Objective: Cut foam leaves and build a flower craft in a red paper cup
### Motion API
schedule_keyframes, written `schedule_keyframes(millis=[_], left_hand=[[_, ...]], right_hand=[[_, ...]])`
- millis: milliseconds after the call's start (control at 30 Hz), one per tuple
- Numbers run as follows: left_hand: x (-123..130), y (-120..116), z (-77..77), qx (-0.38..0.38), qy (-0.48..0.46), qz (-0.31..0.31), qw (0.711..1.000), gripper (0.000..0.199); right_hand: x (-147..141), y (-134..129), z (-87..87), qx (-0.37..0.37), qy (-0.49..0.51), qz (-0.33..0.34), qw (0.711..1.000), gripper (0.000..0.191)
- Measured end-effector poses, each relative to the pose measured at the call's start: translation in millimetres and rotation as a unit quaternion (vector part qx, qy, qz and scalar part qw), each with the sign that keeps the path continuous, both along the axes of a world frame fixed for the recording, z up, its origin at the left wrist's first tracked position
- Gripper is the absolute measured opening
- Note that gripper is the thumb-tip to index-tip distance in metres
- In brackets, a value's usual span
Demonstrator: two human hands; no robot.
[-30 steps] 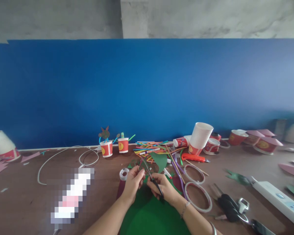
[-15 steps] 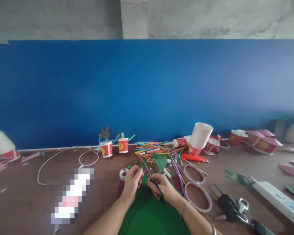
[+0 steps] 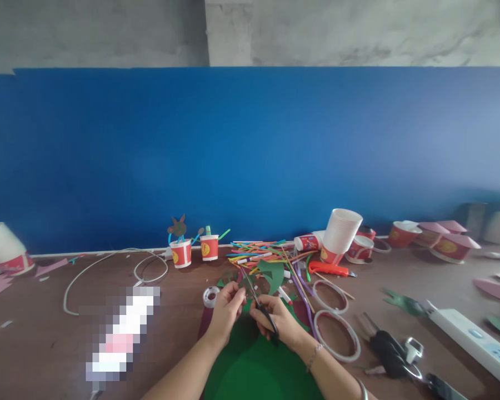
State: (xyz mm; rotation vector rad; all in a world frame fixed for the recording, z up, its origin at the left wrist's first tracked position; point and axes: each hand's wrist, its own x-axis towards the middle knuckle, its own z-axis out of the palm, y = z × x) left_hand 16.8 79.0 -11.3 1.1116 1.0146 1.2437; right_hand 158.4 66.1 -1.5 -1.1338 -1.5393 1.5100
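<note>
Black-handled scissors (image 3: pixel 268 318) are in my right hand (image 3: pixel 278 318), its fingers wrapped round the handles, with the blades pointing up and left. Beside the blades is my left hand (image 3: pixel 228 307), fingers pinched together; whatever they hold is too small to make out. A sheet of green paper (image 3: pixel 258 361) lies beneath both hands, over a dark red sheet. Just beyond the hands is a cut green paper piece (image 3: pixel 271 274) among small scraps. A roll of clear tape (image 3: pixel 210 296) stands left of my left hand.
Colourful straws (image 3: pixel 254 253) lie at the back, near two decorated paper cups (image 3: pixel 181 254). To the right are a stack of paper cups (image 3: pixel 341 236), an orange utility knife (image 3: pixel 329 269), tape rolls (image 3: pixel 337 335), keys (image 3: pixel 389 350) and a white power strip (image 3: pixel 475 339).
Almost nothing differs. The scissor blades and my left fingertips have shifted very slightly; a small reddish bit by the left fingertips no longer shows.
</note>
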Motion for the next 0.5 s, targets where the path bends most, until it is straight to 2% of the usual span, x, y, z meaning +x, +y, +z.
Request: schedule_keyframes(millis=[500], left_hand=[[-0.4,-0.7,1.4,-0.011,-0.011,0.022,1.000,0.037]], right_hand=[[-0.2,0.0,1.5,0.001,-0.010,-0.001,1.000,0.020]])
